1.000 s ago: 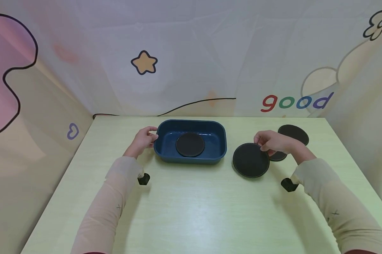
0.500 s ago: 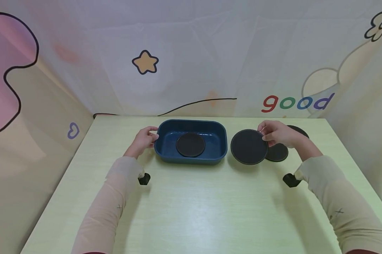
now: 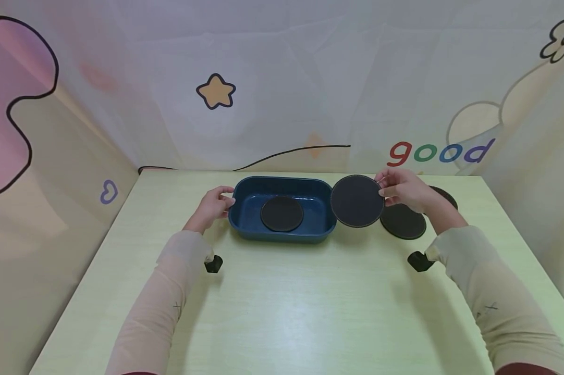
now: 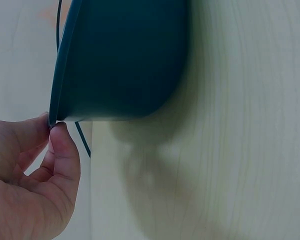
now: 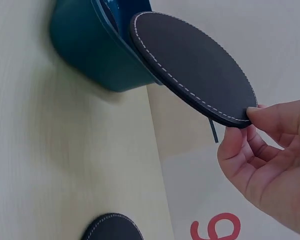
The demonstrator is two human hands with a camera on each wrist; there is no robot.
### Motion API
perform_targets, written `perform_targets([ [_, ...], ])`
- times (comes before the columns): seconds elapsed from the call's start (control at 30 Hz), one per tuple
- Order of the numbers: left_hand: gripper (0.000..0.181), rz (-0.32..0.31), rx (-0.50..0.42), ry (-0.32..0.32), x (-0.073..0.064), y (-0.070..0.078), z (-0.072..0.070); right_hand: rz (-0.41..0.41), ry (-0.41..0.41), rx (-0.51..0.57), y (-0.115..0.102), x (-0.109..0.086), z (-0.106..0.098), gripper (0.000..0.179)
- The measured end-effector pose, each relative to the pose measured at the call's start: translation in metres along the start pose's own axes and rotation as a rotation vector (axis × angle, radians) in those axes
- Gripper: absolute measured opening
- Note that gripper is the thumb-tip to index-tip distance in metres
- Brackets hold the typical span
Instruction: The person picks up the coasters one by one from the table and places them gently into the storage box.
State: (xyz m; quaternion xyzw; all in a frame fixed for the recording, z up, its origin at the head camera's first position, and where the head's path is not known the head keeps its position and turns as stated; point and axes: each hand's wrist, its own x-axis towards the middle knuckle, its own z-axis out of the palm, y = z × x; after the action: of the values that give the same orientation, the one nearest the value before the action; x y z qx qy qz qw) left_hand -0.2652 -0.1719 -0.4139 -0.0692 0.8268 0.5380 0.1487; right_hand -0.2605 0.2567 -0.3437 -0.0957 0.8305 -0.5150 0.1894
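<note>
A dark blue rectangular basin (image 3: 282, 237) stands at the back of the table, with one round black coaster (image 3: 282, 213) lying flat inside. My left hand (image 3: 211, 205) pinches the basin's left rim between thumb and fingers, as the left wrist view shows up close. With thumb and fingertips my right hand (image 3: 404, 190) grips the edge of another black coaster (image 3: 357, 201), which has pale stitching round its border. That coaster is raised off the table, tilted, and overlaps the basin's right end in the head view.
Two more black coasters lie on the table at the right: one (image 3: 404, 221) beneath the right hand, the other (image 3: 443, 197) behind it, partly hidden by the right wrist. A patterned cloth (image 3: 282, 94) hangs behind the table's (image 3: 282, 302) far edge.
My right hand has lifted its coaster and carried it up and left, from above the table to the basin's right end. My left hand keeps its place on the rim.
</note>
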Motion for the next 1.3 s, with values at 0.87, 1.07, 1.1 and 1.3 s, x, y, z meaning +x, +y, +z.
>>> perform_targets([
  [0.87,0.038,0.006,-0.01,0.004,0.001,-0.001,-0.001,0.025,0.062,0.38,-0.019,0.054,0.073,0.02],
  [1.07,0.038,0.001,-0.004,0.005,0.001,-0.001,-0.002,0.061,0.064,0.437,-0.02,0.065,0.094,0.02],
  [1.1,0.038,0.0,-0.002,0.004,0.001,-0.001,-0.002,0.069,0.065,0.446,-0.02,0.067,0.098,0.02],
  [1.3,0.038,-0.001,-0.018,0.005,0.002,-0.002,-0.001,0.14,0.116,0.471,-0.018,0.077,0.117,0.023],
])
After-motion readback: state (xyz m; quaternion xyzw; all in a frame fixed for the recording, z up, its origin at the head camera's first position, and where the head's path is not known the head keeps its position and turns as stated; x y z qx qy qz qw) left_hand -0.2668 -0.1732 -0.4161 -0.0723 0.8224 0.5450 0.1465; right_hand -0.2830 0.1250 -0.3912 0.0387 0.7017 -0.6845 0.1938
